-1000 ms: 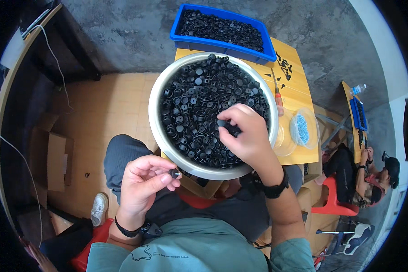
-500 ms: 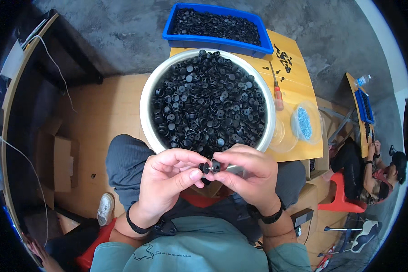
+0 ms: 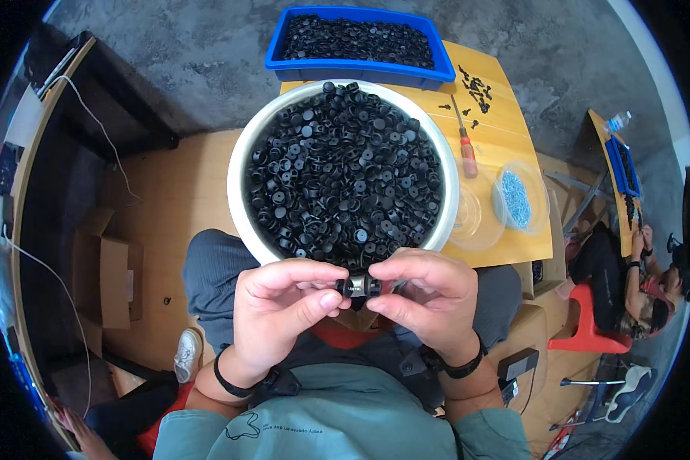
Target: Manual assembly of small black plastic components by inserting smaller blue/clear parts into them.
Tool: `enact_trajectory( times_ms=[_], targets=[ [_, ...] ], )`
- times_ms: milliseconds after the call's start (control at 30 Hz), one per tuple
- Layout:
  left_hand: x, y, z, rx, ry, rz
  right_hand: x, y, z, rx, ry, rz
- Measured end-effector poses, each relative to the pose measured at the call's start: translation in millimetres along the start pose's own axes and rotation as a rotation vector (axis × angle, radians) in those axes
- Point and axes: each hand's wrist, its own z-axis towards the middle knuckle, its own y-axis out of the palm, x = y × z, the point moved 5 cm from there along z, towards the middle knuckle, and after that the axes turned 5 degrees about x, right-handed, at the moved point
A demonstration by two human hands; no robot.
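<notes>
My left hand [image 3: 284, 307] and my right hand [image 3: 425, 295] meet over my lap, just below the near rim of a large white bowl [image 3: 241, 165]. Between their fingertips they pinch one small black wheel-like part with a metal middle [image 3: 359, 287]. Both thumbs and forefingers press on it from either side. The bowl is heaped with several small black round plastic parts [image 3: 345, 176]. It rests at the front of a yellow wooden table [image 3: 506, 138].
A blue tray [image 3: 360, 70] of the same black parts stands behind the bowl. A red-handled screwdriver [image 3: 465, 146], loose black pieces, and clear tubs [image 3: 521, 199] holding small screws lie right of it. Cardboard boxes [image 3: 111, 280] sit at left. Another person sits at far right by a red chair [image 3: 590, 330].
My right hand left the bowl with a black part and came back to my lap. Both hands have joined on the part and now hold it pressed between them.
</notes>
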Motion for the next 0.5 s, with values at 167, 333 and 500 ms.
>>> enact_trajectory(
  times_ms=[167, 333, 500],
  targets=[
    [3.4, 5.2, -1.3, 0.074, -0.006, -0.015, 3.2, 2.2, -0.9, -0.013, 0.043, 0.053],
    [5.8, 8.9, 1.4, 0.083, 0.005, 0.043, 4.9, 4.1, 0.0, -0.039, 0.036, 0.06],
    [4.7, 5.6, 2.2, 0.139, 0.023, 0.078, 7.4, 6.0, 1.1, -0.037, 0.049, 0.088]
  ],
)
